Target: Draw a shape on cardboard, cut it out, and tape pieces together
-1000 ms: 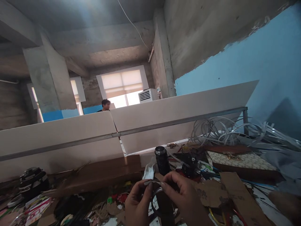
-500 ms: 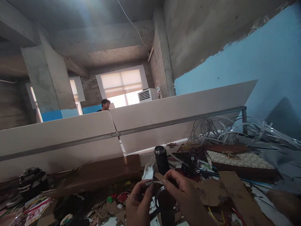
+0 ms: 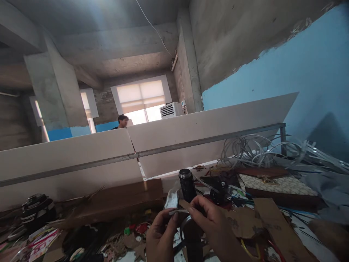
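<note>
Both of my hands come together low in the middle of the view, above a cluttered table. Between thumb and forefinger, my left hand [image 3: 163, 233] pinches one end of a thin, pale strip [image 3: 180, 211]. My right hand [image 3: 205, 218] pinches the other end, so the strip spans the gap between my fingertips. Just below it is a dark object with a round, shiny rim [image 3: 183, 233], partly covered by my right hand. A black bottle [image 3: 187, 185] stands upright behind my hands, beside a crumpled white packet [image 3: 172, 199].
A patterned handbag [image 3: 278, 183] lies at the right, with looped clear strips [image 3: 253, 149] behind it. Cardboard pieces [image 3: 272, 225] are near my right forearm. A black lidded container [image 3: 38, 211] stands at left. Beyond the white partition [image 3: 174, 134] is a person [image 3: 121, 122].
My hands and the strip stay almost where they were. The person beyond the partition has moved their head slightly to the right.
</note>
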`<state>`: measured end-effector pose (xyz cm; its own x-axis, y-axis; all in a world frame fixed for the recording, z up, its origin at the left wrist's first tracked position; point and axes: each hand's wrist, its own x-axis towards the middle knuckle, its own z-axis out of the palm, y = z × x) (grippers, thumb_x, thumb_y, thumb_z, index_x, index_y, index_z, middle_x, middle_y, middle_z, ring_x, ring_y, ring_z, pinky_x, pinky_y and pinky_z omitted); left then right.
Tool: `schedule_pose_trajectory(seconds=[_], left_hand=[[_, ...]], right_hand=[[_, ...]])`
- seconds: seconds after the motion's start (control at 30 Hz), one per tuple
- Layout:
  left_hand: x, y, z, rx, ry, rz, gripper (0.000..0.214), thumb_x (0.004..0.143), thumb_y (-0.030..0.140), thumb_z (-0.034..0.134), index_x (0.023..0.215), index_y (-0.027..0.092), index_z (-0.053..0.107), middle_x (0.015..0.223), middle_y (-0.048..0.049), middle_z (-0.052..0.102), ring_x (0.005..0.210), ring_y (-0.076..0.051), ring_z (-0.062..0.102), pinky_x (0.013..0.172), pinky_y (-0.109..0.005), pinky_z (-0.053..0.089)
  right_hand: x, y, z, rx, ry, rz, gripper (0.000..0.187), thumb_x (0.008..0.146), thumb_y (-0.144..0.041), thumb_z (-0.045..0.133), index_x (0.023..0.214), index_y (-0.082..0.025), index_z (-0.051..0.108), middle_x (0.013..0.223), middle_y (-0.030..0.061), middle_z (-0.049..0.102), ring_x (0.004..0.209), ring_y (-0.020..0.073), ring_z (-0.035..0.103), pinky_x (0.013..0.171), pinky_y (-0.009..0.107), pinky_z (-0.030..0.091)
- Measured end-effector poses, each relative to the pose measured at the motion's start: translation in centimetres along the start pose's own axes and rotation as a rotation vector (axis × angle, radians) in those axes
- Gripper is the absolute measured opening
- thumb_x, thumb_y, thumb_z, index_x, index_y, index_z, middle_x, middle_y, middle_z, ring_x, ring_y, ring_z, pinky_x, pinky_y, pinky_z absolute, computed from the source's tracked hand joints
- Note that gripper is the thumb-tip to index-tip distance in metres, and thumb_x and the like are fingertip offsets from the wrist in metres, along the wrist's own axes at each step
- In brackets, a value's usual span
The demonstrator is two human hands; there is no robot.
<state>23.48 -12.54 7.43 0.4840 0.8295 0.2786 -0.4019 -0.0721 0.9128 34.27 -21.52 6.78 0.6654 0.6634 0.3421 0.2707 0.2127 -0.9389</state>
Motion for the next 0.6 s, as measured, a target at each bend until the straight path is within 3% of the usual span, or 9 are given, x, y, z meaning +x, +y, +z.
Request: schedule_pose_trajectory(seconds=[0.4,0.6], left_hand=[[0.01,-0.04,-0.19,0.016,-0.023,-0.013,0.037,0.06,0.053,0.092,0.075,0.021,0.082,0.071,-0.0038,0.077,0.074,-0.022,0.069,0.072,-0.023,0.055],[0.19,-0.35,-0.31,0.001,-0.03,-0.008,0.037,0.061,0.052,0.092,0.076,0.019,0.082,0.076,-0.007,0.079,0.079,-0.025,0.072,0.075,-0.027,0.056]], right_hand=[[0.18,-0.14,0.01,0.04,0.019,-0.006,0.023,0.088,-0.043,0.058,0.077,-0.024,0.051,0.068,-0.0053,0.048,0.062,0.0152,0.045,0.056,0.027,0.037],[0.15,0.05,0.09,0.039,0.017,-0.018,0.023,0.087,-0.044,0.056,0.077,-0.024,0.051,0.068,-0.005,0.048,0.063,0.016,0.046,0.057,0.028,0.038]])
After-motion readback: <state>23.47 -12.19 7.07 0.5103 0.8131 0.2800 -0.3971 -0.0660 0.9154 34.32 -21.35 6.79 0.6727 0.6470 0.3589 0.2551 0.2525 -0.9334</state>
